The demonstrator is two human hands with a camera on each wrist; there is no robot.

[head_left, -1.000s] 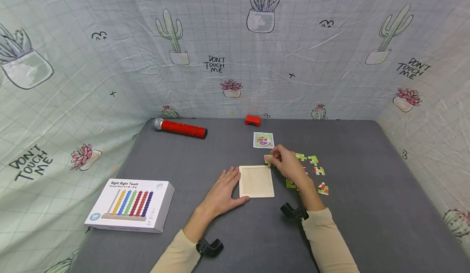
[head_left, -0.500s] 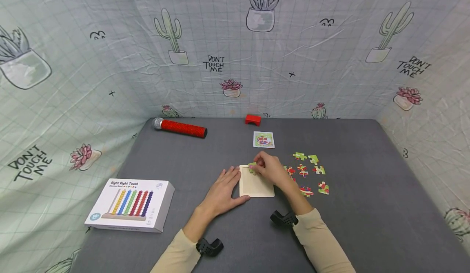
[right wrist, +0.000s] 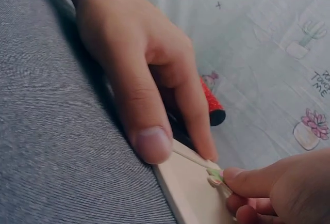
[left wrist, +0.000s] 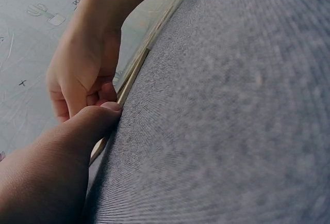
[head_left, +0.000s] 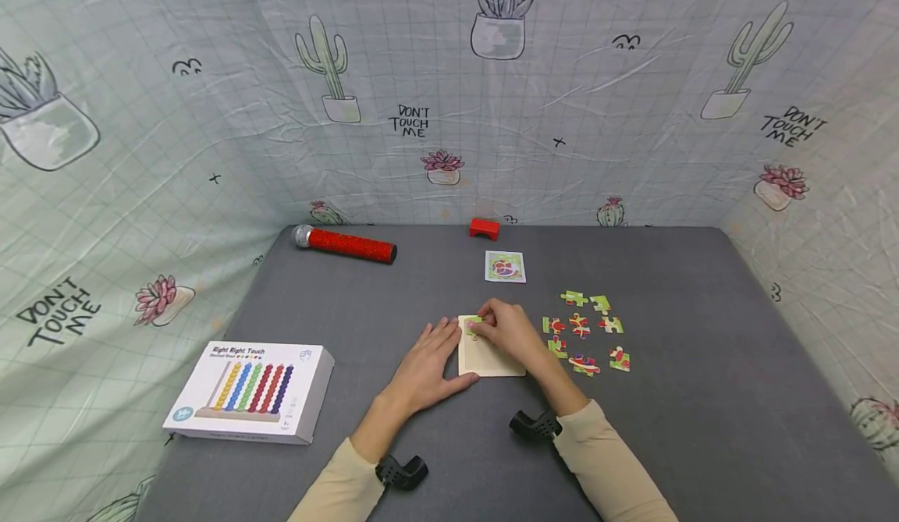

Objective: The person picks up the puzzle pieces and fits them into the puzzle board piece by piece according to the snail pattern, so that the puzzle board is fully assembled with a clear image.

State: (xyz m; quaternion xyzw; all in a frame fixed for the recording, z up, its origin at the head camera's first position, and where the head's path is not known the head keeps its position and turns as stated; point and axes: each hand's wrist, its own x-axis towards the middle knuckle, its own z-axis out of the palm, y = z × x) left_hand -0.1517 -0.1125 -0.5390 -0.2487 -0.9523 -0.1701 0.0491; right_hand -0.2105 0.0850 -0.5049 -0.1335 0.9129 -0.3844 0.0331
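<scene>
A square wooden puzzle tray (head_left: 492, 362) with a raised rim lies in front of the person. The left hand (head_left: 424, 372) rests against its left side, fingers straight and thumb at the near left corner; the right wrist view shows that thumb (right wrist: 153, 144) at the rim. The right hand (head_left: 515, 335) pinches a green and pink jigsaw piece (head_left: 473, 325) between thumb and fingertips, over the tray's far left corner. In the right wrist view the jigsaw piece (right wrist: 214, 176) is tilted close over the tray's floor. Several loose jigsaw pieces (head_left: 580, 325) lie to the right of the tray.
A small picture card (head_left: 505, 267) lies behind the tray, and a red block (head_left: 485, 229) stands behind the card. A red glittery microphone (head_left: 351, 246) lies at the far left. A white bead-toy box (head_left: 249, 391) sits at the near left.
The right hand has carried the jigsaw piece leftward, from beyond the tray's far right corner to its far left corner. The left hand has stayed in place.
</scene>
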